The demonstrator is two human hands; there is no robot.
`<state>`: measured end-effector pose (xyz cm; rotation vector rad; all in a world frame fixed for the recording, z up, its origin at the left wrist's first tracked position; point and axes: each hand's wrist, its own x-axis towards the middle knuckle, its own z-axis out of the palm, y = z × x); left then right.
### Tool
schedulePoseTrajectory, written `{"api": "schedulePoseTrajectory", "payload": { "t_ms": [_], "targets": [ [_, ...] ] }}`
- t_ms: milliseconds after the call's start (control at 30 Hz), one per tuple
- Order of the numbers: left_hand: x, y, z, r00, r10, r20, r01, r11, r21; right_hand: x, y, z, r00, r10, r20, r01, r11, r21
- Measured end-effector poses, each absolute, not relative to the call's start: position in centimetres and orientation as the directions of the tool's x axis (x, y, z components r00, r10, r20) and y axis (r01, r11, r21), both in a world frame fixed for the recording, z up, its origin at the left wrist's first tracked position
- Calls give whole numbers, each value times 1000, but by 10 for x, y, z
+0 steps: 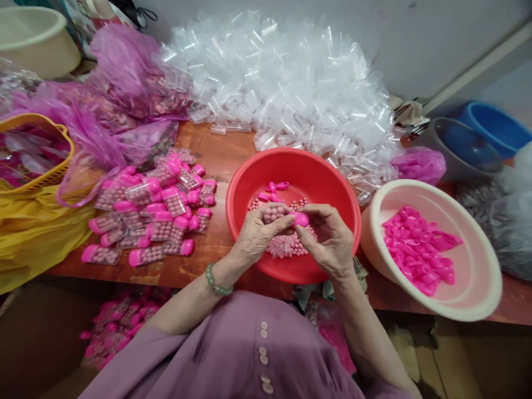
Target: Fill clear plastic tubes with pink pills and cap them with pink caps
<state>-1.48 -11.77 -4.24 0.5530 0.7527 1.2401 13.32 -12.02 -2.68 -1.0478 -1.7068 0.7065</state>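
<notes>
Both hands meet over the red basin at frame centre, forearms rising from 6 o'clock, wrists bent inward. Left hand has its grip clenched around a clear tube of pink balls; right hand pinches a pink cap against the tube's end. Filled capped tubes lie on the counter at 9 o'clock; cream basin of caps at 3 o'clock.

Red basin, cream bowl — hot-pink caps, yellow basket.

Yellow basket; blue tub; cream basin
</notes>
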Motion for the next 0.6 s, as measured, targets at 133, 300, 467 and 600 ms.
{"api": "schedulePoseTrajectory", "payload": {
  "t_ms": [133,300,467,600],
  "targets": [
    [-14,-119,-38,110,985,-137,-549,175,817,124,-125,-32,58,972,227,137,217,-966],
    [-17,-121,-35,121,990,-77,-464,125,877,112,-136,-29,139,973,185,188,157,-969],
    [-21,-122,-33,223,972,-72,-494,176,852,120,-132,-24,79,979,186,218,165,-962],
    [-24,-124,-35,373,924,-81,-409,242,880,127,-127,-15,86,964,252,196,232,-953]
  ]
}}
